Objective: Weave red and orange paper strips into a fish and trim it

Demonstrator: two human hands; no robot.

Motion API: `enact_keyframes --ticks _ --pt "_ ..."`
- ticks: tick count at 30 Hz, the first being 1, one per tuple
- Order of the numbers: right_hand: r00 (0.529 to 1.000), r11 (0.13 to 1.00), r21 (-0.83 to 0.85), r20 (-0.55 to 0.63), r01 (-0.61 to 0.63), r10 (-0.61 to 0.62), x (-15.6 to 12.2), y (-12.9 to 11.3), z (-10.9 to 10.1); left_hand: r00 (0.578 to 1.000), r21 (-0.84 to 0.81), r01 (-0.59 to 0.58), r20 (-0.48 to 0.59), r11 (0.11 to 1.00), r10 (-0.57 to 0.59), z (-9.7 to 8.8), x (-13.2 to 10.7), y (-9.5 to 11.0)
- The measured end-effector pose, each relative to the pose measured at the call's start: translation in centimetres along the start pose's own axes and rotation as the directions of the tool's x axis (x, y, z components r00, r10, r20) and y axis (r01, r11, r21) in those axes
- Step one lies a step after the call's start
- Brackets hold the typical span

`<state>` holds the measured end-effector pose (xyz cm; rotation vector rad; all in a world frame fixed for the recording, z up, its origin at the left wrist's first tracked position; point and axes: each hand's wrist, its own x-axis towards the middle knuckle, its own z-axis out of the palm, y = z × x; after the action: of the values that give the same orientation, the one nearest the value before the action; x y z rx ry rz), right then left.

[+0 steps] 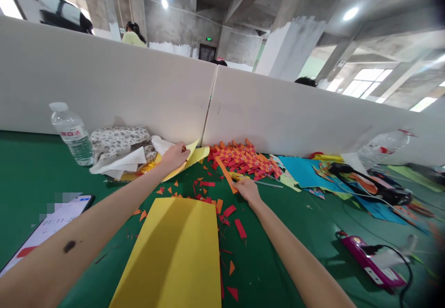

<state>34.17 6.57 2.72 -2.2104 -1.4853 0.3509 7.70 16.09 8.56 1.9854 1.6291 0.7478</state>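
My left hand (175, 156) reaches to the back of the table, its fingers closed on the edge of a thin yellow paper sheet (201, 154). My right hand (247, 191) pinches the lower end of an orange paper strip (225, 174), which slants up to the left. Just behind that hand lie yellow-handled scissors (239, 176), partly covered by the strip. A pile of woven red and orange paper fish shapes (243, 157) rests against the partition. Closer to me is a large yellow sheet (174, 252), with red paper scraps (239, 228) beside it.
A water bottle (73, 136) and a spotted cloth bag (120, 138) stand at the back left. The phone (74, 210) lies left, partly behind my forearm. On the right are blue paper (299, 171), a black case (368, 185) and a purple power strip (371, 261). A white partition (139, 85) borders the table.
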Motion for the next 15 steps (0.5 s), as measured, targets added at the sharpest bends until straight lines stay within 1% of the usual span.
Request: enact_keyframes --ticks 5,11,13,15 --pt "1.0 1.0 -0.006 0.009 -0.001 0.001 0.2 0.0 0.1 1.0 0.01 0.005 -0.017 1.0 -0.005 -0.2 0.0 -0.1" --pt "0.998 0.999 -0.013 0.06 0.037 -0.036 -0.8 0.3 1.1 1.0 -0.014 -0.003 -0.003 1.0 0.003 0.1 0.1 -0.5" --pt "0.997 0.998 -0.041 0.067 0.042 -0.039 -1.3 0.3 1.0 1.0 -0.017 -0.012 -0.002 1.0 0.012 0.3 0.1 -0.6" --pt "0.998 0.996 -0.082 0.043 0.042 -0.039 -2.0 -0.1 0.4 1.0 -0.02 -0.027 0.0 0.999 0.027 0.3 0.1 -0.7"
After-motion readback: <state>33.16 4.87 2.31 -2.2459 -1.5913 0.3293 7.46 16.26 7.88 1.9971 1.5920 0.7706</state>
